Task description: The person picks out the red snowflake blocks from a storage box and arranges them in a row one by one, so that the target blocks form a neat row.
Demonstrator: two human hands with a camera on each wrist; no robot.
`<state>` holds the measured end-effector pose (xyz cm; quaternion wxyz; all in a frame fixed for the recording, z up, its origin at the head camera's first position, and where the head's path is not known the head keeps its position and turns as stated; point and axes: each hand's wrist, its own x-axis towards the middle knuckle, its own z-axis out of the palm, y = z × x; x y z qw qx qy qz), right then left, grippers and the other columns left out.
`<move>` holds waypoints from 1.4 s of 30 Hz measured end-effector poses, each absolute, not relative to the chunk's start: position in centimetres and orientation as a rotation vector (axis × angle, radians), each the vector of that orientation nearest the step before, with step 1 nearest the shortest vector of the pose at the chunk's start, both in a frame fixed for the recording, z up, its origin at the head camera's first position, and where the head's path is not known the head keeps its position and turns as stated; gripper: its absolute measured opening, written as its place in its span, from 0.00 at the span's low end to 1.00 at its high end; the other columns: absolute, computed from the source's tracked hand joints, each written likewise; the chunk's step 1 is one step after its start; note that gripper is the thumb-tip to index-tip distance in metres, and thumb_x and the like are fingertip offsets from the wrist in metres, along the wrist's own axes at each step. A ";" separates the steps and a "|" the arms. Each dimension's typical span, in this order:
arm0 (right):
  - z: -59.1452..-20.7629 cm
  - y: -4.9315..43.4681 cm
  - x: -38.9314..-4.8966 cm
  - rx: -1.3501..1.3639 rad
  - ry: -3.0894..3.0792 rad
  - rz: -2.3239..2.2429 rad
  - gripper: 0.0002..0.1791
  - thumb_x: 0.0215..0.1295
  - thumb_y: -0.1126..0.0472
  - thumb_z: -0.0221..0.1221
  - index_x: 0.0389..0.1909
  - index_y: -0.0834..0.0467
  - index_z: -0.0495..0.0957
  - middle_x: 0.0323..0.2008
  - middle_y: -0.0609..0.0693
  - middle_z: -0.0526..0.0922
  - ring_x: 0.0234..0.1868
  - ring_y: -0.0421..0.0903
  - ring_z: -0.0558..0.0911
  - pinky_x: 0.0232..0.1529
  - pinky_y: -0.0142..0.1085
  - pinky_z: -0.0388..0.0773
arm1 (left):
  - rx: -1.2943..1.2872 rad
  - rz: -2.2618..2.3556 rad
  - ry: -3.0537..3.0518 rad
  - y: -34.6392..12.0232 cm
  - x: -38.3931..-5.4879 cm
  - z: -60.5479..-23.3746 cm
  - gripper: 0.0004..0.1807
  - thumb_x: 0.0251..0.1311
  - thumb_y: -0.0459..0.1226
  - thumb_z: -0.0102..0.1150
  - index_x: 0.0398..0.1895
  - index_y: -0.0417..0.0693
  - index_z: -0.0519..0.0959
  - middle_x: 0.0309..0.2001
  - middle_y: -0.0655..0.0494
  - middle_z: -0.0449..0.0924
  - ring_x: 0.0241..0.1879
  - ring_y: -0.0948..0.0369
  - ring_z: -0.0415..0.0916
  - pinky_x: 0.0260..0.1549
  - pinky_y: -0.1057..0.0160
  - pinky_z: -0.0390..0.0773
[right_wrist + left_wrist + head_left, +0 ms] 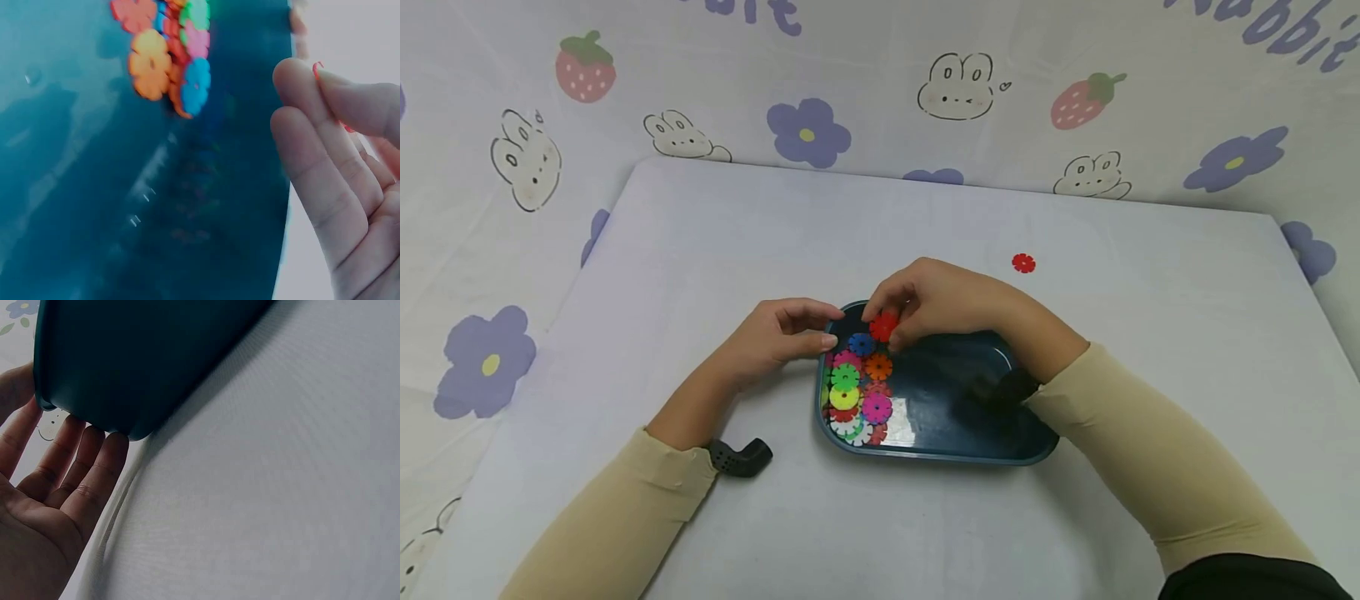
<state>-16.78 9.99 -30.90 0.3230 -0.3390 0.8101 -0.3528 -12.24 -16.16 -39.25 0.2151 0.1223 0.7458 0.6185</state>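
Red disc (pixel 883 327) pinched in right hand (pixel 942 298), fingertips down over dark tray (pixel 951 375), left hand (pixel 763 337) spread against its outer wall

a bare left hand (pixel 769 337) and a bare right hand (pixel 947 298) emerge from a snug, tan fabric left sleeve (pixel 613 521) and a matching right sleeve (pixel 1165 458), both lightly creased. a black, elbow-shaped left wrist unit (pixel 745 459) shows small round holes; a dark right wrist unit (pixel 1007 390) lacks clear detail. a black, curved-edged covering (pixel 1251 577) tops the right sleeve.
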 end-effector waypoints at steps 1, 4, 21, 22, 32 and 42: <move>-30.7 10.2 -16.9 -0.884 2.150 -0.921 0.19 0.57 0.63 0.70 0.51 0.55 0.83 0.36 0.49 0.85 0.34 0.46 0.85 0.42 0.37 0.84 | 0.341 1.714 2.068 -16.2 -12.3 -39.3 0.20 0.59 0.39 0.67 0.55 0.47 0.80 0.53 0.49 0.81 0.53 0.54 0.76 0.47 0.63 0.81; -30.0 11.1 -17.2 -0.839 2.211 -0.921 0.20 0.56 0.61 0.71 0.52 0.53 0.83 0.39 0.48 0.85 0.36 0.45 0.85 0.43 0.37 0.84 | 0.343 1.704 2.077 -16.2 -12.3 -39.3 0.21 0.59 0.40 0.68 0.56 0.47 0.80 0.54 0.49 0.80 0.53 0.53 0.76 0.47 0.63 0.81; -26.8 22.2 -20.2 -0.362 2.581 -1.122 0.27 0.55 0.52 0.72 0.56 0.54 0.80 0.40 0.48 0.87 0.40 0.46 0.86 0.43 0.31 0.83 | 0.375 1.697 2.092 -16.1 -12.1 -39.1 0.20 0.60 0.39 0.67 0.56 0.47 0.80 0.55 0.49 0.79 0.53 0.53 0.74 0.46 0.64 0.81; -27.1 22.9 -20.4 -0.332 2.589 -1.148 0.27 0.56 0.53 0.72 0.56 0.55 0.80 0.40 0.47 0.86 0.40 0.46 0.85 0.43 0.30 0.82 | 0.376 1.697 2.091 -16.1 -12.1 -39.1 0.20 0.60 0.39 0.67 0.56 0.47 0.80 0.55 0.49 0.79 0.53 0.53 0.74 0.46 0.64 0.81; -33.6 28.3 -21.9 0.052 2.694 -1.132 0.34 0.59 0.41 0.66 0.63 0.52 0.75 0.50 0.49 0.80 0.48 0.46 0.74 0.46 0.37 0.76 | 0.372 1.708 2.075 -16.2 -12.2 -39.5 0.21 0.60 0.39 0.67 0.57 0.45 0.79 0.56 0.48 0.79 0.53 0.54 0.75 0.46 0.64 0.82; -38.0 30.4 -22.1 0.215 2.712 -1.067 0.36 0.60 0.41 0.65 0.66 0.52 0.72 0.70 0.58 0.66 0.72 0.60 0.60 0.63 0.60 0.70 | 0.366 1.721 2.070 -16.1 -12.2 -39.4 0.20 0.60 0.38 0.67 0.56 0.46 0.80 0.56 0.49 0.79 0.54 0.54 0.75 0.47 0.64 0.82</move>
